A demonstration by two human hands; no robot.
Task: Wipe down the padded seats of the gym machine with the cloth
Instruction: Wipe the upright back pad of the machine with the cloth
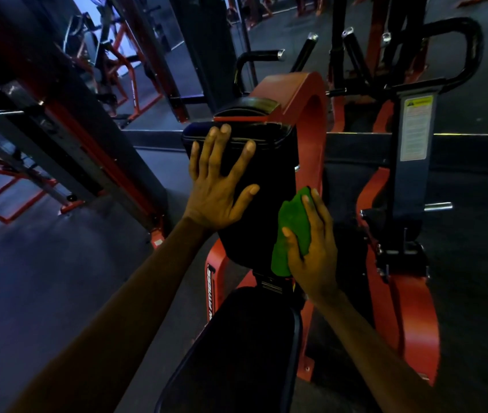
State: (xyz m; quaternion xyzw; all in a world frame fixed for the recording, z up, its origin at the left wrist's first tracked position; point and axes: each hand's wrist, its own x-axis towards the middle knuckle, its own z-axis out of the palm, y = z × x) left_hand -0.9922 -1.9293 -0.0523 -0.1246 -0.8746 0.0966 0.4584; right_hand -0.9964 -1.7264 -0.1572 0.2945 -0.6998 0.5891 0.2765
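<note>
Item 1: white lettering, set vertically on the orange frame below the back pad, ended in "FITNESS"; its beginning was hidden. Item 2: warning label on the grey upright post had a yellow header with a triangle sign; the print was too small to read

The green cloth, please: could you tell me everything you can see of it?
The green cloth is bright green, soft-looking fabric, bunched into a crumpled wad. The right hand grips it, thumb and fingers curled round it. It is held against the right edge of the upright black pad, low down.
</note>
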